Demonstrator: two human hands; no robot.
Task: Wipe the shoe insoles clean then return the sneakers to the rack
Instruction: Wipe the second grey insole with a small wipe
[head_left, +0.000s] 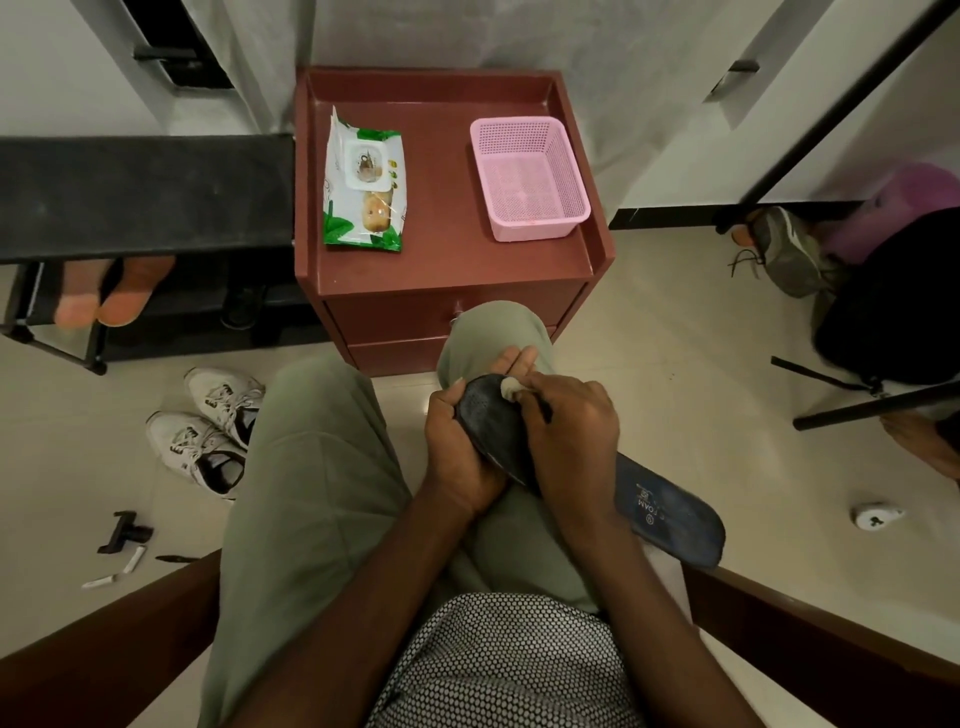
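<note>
Dark insole (491, 426): gripped by left hand (457, 441) over lap; right hand (569, 431) pinches white wipe (511, 387) on toe end (second insole (670, 514) on right thigh).

A wipes pack (363, 182) and basket (530, 179) are set on the cabinet (447, 270) at upper centre; sneakers (213, 431) are placed lower left, beneath the rack (145, 192).
</note>
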